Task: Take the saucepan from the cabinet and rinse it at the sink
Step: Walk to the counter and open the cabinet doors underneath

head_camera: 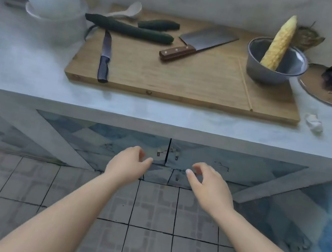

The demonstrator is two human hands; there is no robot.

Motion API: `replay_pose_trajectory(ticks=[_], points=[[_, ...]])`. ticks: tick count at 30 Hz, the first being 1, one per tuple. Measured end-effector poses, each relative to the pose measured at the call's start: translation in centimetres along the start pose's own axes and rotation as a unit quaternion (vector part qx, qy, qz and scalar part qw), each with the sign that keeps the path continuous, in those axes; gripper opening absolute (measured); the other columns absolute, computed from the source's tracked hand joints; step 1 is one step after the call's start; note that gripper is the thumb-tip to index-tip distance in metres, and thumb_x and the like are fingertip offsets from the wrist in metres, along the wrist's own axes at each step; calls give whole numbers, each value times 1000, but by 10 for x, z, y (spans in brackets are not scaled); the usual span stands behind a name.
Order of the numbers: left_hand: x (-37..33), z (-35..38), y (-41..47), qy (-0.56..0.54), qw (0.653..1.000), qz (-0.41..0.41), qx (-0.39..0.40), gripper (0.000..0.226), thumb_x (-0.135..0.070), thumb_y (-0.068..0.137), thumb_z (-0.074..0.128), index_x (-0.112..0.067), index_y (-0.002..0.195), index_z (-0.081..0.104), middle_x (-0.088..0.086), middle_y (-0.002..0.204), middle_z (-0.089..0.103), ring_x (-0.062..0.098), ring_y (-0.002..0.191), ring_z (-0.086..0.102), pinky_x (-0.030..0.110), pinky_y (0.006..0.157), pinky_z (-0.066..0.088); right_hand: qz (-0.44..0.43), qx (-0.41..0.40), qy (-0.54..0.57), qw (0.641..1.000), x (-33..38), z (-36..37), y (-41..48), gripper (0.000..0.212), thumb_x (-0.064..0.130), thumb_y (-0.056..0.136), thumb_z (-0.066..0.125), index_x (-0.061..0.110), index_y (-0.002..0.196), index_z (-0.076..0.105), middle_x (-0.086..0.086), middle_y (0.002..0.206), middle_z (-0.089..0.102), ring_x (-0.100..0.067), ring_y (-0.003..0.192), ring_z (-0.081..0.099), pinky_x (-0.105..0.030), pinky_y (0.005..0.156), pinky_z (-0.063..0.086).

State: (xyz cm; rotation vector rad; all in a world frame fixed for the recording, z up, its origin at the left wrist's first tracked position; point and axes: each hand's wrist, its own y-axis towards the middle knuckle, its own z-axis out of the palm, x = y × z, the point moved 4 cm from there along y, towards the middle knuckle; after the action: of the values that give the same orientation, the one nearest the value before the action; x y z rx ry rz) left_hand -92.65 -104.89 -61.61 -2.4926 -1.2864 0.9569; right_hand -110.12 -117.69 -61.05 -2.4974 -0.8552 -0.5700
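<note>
Left hand (130, 161) and right hand (209, 183), both loosely curled and holding nothing, hover at frame centre before closed cabinet doors (167, 155) beneath the surface (37, 72) edge. No saucepan visible.

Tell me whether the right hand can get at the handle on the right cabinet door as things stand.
Probably yes. The right hand hovers empty, fingers curled, just below and right of the right door handle; nothing lies between them, and the cabinet doors are shut.
</note>
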Motion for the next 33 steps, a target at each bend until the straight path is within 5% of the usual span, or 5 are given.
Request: replay_pose_trajectory(ticks=[5, 13, 21, 25, 33], points=[[11, 40, 55, -27, 999, -29, 5, 51, -46, 87, 49, -16, 130, 50, 3, 126, 60, 22, 104, 57, 29, 80, 43, 6, 29, 21, 999, -23, 49, 52, 47, 48, 91, 40, 19, 127, 50, -2, 132, 56, -22, 116, 54, -37, 89, 47], [25, 96, 98, -155, 986, -18, 57, 67, -37, 84, 65, -13, 140, 36, 3, 145, 42, 23, 130, 44, 31, 96, 42, -2, 27, 40, 999, -41, 98, 101, 43, 42, 91, 45, 15, 124, 48, -8, 126, 54, -26, 111, 51, -33, 82, 43], [20, 113, 110, -236, 969, 23, 71, 41, -16, 83, 66, -18, 121, 50, -6, 118, 55, 15, 113, 52, 31, 91, 45, -7, 65, 71, 995, -43, 121, 118, 40, 36, 92, 47, 14, 125, 46, -10, 129, 51, -27, 117, 49, -34, 90, 40], [28, 117, 104, -220, 975, -9, 35, 48, -22, 87, 63, -17, 131, 45, 0, 135, 51, 22, 124, 49, 36, 100, 44, 1, 68, 100, 993, -47, 121, 112, 33, 32, 91, 51, 13, 118, 49, -7, 127, 52, -25, 116, 50, -30, 86, 39], [54, 124, 61, -106, 994, 6, -38, 27, -34, 87, 60, -14, 106, 61, 1, 113, 68, 21, 107, 61, 33, 85, 49, -13, 58, 95, 994, -68, 126, 60, 32, 32, 89, 55, 20, 118, 52, -2, 120, 61, -25, 111, 56, -33, 86, 46]])
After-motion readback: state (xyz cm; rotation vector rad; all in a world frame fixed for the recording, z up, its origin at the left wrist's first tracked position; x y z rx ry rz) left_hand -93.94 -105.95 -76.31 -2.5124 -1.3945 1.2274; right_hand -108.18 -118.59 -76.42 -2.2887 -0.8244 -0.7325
